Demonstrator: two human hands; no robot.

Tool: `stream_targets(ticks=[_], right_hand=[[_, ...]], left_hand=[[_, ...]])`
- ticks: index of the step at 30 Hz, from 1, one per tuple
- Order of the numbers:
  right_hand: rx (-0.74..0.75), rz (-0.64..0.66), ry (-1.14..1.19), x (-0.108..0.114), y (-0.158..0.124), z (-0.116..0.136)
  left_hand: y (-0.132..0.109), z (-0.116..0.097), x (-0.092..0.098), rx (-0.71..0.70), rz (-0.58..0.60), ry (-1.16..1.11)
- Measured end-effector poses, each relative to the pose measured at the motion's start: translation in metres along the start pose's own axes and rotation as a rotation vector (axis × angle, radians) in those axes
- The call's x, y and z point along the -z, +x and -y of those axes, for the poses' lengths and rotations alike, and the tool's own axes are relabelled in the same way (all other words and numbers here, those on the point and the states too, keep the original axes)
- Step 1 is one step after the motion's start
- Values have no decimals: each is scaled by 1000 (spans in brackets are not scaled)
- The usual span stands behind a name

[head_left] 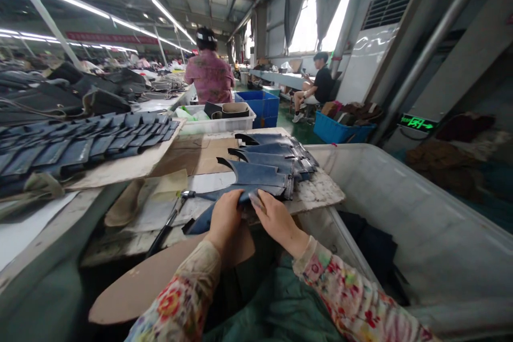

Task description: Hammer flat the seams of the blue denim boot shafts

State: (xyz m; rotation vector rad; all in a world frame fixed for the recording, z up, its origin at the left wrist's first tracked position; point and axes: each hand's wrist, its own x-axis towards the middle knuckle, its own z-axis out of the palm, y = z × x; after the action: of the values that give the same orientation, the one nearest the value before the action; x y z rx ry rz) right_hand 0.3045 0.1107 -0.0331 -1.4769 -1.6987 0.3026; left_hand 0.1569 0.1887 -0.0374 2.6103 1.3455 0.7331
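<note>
A: Quick pass, clock centred on the hands, twelve is away from the wearer. Left hand [226,215]?

B: Fingers curled, gripping a curved dark blue panel [200,221]. Panel sits at the tabletop's [323,192] near edge; its free end pokes out at eight o'clock.

A: Right hand [279,220]?

B: Fingers bent, tips at the panel's three o'clock end. Can't tell if they pinch it. Something pale at the tips, too blurred to name. Hands close together.

A: Around them?

B: Twelve to one: overlapping row of dark blue panels [258,173], curved ends toward eleven. Nine: hammer [165,227], metal head toward the hands, black handle slanting to eight. Beyond it, a tan flap [124,206]. Eight, lower: long tan oval board [136,286], running under the left forearm.

A: Further out?

B: Three: big off-white bin [425,214], dark pieces [372,240] inside. Ten: fanned rows of dark blue pieces [80,147]. Eleven: white crate [200,127]; twelve: blue crate [258,104].

A: People?

B: One in a pink patterned shirt [209,76] past the white crate, back turned. One seated in a dark top [324,85] at one o'clock, well apart.
</note>
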Motion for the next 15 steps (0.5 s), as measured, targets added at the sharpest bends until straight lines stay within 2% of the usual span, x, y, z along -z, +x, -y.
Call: stream_targets(ticks=[2, 3, 5, 6, 9, 12, 15], right_hand=[[152, 113, -153, 1, -17, -7], [181, 199, -250, 0, -22, -13], [125, 341, -423, -5, -21, -31], [64, 370, -489, -7, -16, -42], [-116, 347, -586, -15, 11, -80], [-249, 357, -646, -19, 28, -114], [-288, 394, -650, -23, 22, -137]], left_hand=[[12, 6, 0, 17, 7, 11], [16, 8, 0, 16, 10, 20], [22, 7, 0, 0, 17, 36], [24, 4, -1, -11, 18, 41], [32, -9, 4, -24, -5, 48], [45, -15, 35, 21, -107, 49], [53, -8, 93, 93, -301, 53]])
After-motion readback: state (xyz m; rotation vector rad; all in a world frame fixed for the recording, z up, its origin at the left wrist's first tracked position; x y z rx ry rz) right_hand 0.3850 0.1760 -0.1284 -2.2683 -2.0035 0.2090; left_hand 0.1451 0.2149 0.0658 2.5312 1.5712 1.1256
